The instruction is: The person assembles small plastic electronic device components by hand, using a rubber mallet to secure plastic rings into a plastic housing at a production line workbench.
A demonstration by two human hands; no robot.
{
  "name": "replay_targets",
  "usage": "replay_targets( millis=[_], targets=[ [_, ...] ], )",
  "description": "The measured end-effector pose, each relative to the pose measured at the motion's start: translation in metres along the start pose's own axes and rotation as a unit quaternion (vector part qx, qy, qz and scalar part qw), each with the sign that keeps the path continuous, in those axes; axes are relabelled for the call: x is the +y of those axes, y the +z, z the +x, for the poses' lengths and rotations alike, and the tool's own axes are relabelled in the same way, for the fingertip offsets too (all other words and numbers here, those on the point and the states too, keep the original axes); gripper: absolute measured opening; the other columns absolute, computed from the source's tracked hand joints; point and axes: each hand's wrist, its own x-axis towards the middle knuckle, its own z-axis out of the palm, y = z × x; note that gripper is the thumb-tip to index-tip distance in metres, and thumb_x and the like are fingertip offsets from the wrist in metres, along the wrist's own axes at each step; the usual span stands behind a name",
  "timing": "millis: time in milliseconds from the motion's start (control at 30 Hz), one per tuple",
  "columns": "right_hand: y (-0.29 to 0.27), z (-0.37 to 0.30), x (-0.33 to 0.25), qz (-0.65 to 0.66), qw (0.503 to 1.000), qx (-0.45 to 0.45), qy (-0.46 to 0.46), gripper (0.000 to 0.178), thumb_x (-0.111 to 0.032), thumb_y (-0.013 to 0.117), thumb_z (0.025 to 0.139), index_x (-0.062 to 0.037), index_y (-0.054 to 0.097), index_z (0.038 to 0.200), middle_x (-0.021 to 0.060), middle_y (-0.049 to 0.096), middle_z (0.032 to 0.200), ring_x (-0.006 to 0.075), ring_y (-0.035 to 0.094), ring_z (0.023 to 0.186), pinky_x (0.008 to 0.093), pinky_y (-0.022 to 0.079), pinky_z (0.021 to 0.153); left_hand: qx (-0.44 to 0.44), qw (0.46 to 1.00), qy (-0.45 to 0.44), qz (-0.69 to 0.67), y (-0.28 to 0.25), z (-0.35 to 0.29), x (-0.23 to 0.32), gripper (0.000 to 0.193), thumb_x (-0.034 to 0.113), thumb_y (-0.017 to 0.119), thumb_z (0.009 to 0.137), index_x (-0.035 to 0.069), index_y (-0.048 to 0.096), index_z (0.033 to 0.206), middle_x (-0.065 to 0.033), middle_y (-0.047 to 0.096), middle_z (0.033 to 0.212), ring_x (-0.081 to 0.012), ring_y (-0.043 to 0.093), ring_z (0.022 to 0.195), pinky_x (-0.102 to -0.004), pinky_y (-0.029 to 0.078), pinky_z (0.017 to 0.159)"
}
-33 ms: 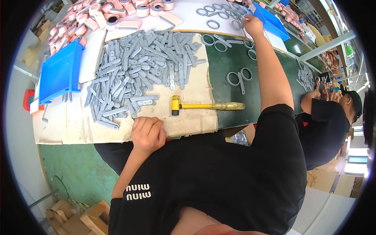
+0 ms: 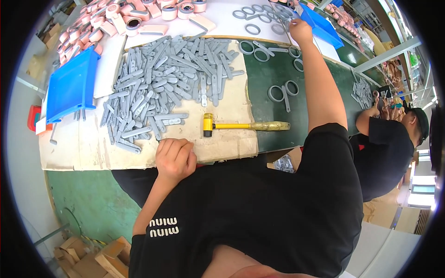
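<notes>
My left hand (image 2: 175, 160) rests at the near table edge, its fingers curled into a fist with nothing showing in it. Just beyond it spreads a heap of grey plastic handle pieces (image 2: 157, 81). My right arm stretches far forward, and my right hand (image 2: 301, 31) is closed beside the grey rings (image 2: 264, 18) on the white surface. Its fingertips are partly hidden, so what they hold cannot be made out. A yellow mallet (image 2: 232, 125) lies between my arms. A grey ring-and-handle piece (image 2: 285, 93) lies on the green mat, with more rings and handles behind it.
A blue tray (image 2: 320, 27) stands right of my right hand, another blue tray (image 2: 72, 85) at the left. Pink and grey parts (image 2: 132, 23) are piled at the far left. Cardboard (image 2: 232, 146) covers the near table. A co-worker (image 2: 387, 153) sits at the right.
My right hand has shifted very slightly at the rings, its fingers drawn in more closely. My left hand and the mallet stay where they were.
</notes>
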Motion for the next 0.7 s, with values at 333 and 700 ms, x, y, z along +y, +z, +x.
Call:
replay_targets(
  millis=[333, 700],
  targets=[
    [-0.035, -0.088, -0.032, -0.167, 0.946, -0.208, -0.186, 0.019, -0.012, 0.068, 0.084, -0.0173, 0.081, 0.097, 0.0107, 0.076, 0.100, 0.0315, 0.068, 0.104, 0.0462, 0.056, 0.090, 0.001, 1.000, 0.009, -0.005, -0.002, -0.004, -0.002, 0.022, -0.002, 0.069, 0.066, 0.001, 0.068, 0.088, -0.0099, 0.067, 0.087, -0.0277, 0.063, 0.072, -0.0391, 0.049, 0.065],
    [-0.074, -0.103, -0.083, 0.491, 0.782, -0.240, 0.300, 0.020, -0.012, 0.071, 0.097, 0.0005, 0.075, 0.111, 0.0046, 0.075, 0.099, 0.0118, 0.066, 0.083, 0.0275, 0.052, 0.076, 0.006, 1.000, 0.006, -0.004, -0.003, -0.005, -0.003, 0.022, -0.002, 0.069, 0.066, 0.000, 0.069, 0.088, -0.0099, 0.067, 0.087, -0.0277, 0.063, 0.071, -0.0386, 0.050, 0.065]
  ],
)
